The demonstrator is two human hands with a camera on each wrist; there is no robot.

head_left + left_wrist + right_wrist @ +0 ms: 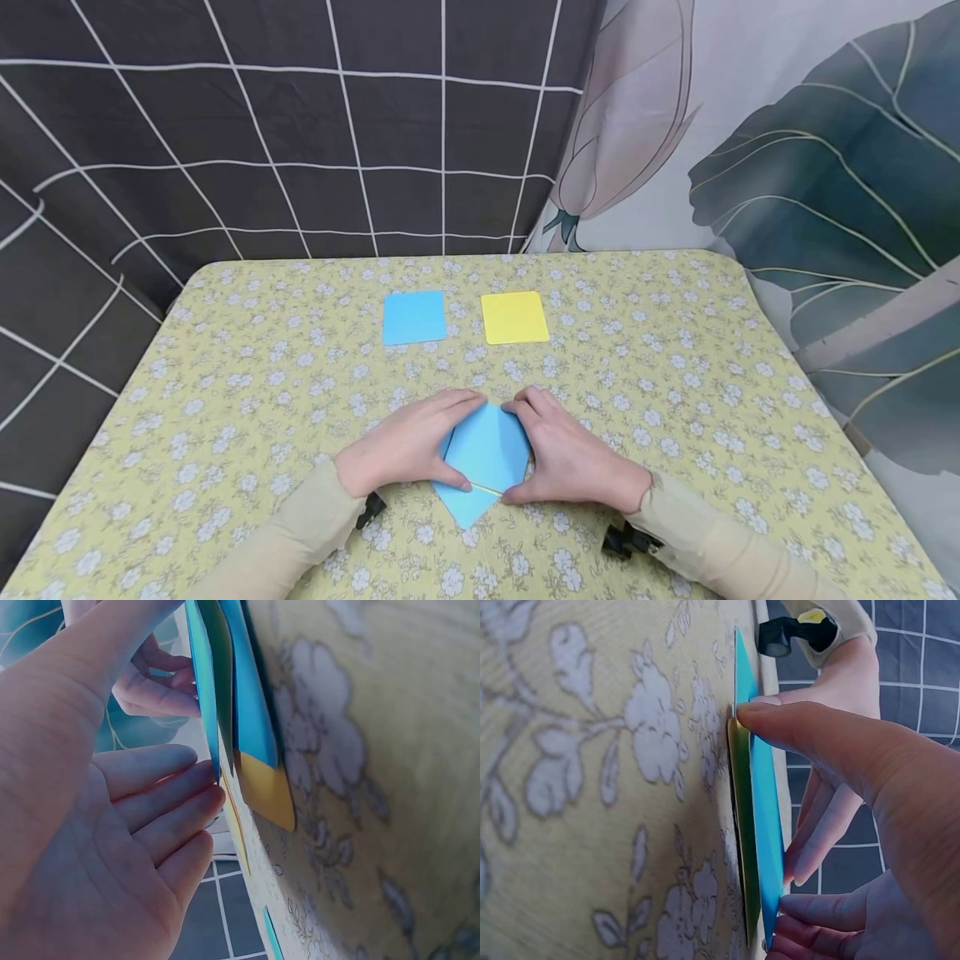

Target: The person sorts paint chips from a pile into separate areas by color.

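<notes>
Between both hands, low on the table, a blue square card (491, 442) is held tilted over another blue card (467, 508) whose corner sticks out toward the person. A thin yellow edge (486, 489) shows between them. The left hand (416, 437) grips the upper card's left side, thumb at its near edge and fingers at its far corner. On the opposite side the right hand (566, 458) holds it likewise, its thumb at the near right corner. In the left wrist view a yellow card (266, 791) pokes out under the lower blue one.
Farther back on the floral-covered table (300, 400) lie a separate blue card (415, 317) and a yellow card (515, 317), side by side. A dark grid-patterned curtain (300, 117) hangs behind the table, and a leaf-printed curtain (825, 217) hangs at the right.
</notes>
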